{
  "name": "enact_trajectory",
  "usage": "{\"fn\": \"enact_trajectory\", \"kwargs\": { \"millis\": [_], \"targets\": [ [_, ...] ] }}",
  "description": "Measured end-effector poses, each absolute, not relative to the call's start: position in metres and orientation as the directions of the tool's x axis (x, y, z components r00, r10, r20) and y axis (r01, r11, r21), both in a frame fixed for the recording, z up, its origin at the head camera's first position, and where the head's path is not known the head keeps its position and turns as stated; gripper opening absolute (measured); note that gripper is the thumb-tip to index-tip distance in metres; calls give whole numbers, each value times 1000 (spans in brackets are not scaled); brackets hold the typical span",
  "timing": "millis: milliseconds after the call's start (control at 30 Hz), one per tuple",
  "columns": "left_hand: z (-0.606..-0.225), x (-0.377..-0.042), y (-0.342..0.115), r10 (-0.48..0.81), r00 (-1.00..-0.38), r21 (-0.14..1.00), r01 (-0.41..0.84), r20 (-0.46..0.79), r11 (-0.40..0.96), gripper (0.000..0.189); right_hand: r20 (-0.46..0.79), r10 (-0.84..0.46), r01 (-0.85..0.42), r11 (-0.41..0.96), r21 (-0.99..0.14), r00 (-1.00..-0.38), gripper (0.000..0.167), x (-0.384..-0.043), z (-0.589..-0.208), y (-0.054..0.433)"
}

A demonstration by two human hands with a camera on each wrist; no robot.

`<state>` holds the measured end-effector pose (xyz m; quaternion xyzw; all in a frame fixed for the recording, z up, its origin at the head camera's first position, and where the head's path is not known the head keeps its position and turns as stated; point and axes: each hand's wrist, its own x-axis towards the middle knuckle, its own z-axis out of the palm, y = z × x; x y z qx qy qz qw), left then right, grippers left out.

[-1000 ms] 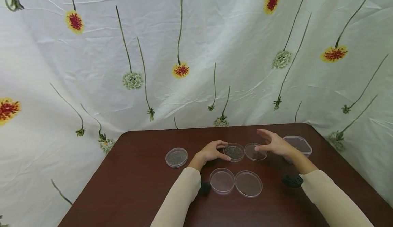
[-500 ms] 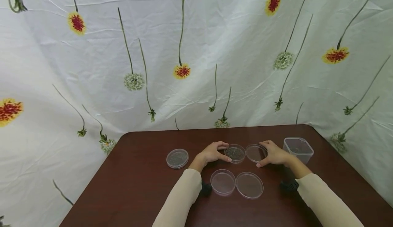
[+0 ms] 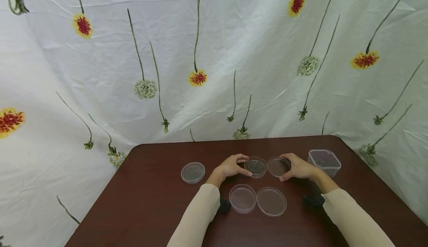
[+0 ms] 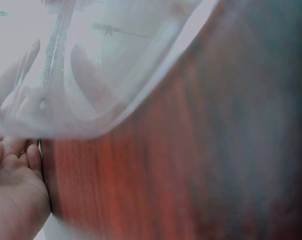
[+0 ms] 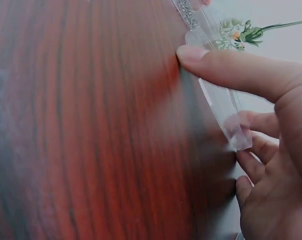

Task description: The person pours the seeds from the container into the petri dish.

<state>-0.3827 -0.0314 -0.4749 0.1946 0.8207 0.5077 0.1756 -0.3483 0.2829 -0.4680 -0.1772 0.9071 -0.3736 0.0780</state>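
Note:
In the head view, my left hand (image 3: 231, 166) holds a petri dish (image 3: 255, 167) by its left side, thumb in front and fingers behind. Small dark grains cover the floor of this dish. Right beside it lies a clear petri dish lid (image 3: 276, 167), its right edge between the thumb and fingers of my right hand (image 3: 298, 167). The right wrist view has the right thumb at the lid's (image 5: 218, 100) near rim and the fingers around its far end. Large and blurred, a clear rim (image 4: 156, 75) fills the top of the left wrist view.
Nearer me lie an empty petri dish (image 3: 242, 199) and another clear lid (image 3: 271, 201), side by side. A covered petri dish with grains (image 3: 193, 173) stands to the left. At the back right is a clear plastic tub (image 3: 324, 161). A flowered cloth (image 3: 214, 54) hangs behind the table (image 3: 133, 202).
My right hand has come down from above the lid and gripped its right edge, uncovering the tub behind. The left hand has kept its hold on the grain-filled dish.

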Motion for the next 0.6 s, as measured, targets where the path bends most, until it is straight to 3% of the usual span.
{"fn": "enact_trajectory", "kwargs": {
  "millis": [400, 600],
  "targets": [
    [-478, -382, -33, 493, -865, 900, 138, -93, 413, 63, 66, -423, -286, 481, -829, -904, 92, -351, -463, 274],
    [-477, -384, -31, 489, -868, 895, 150, -84, 420, 62, 56, -429, -229, 363, -903, -901, 94, -358, -462, 260]
  ]
}}
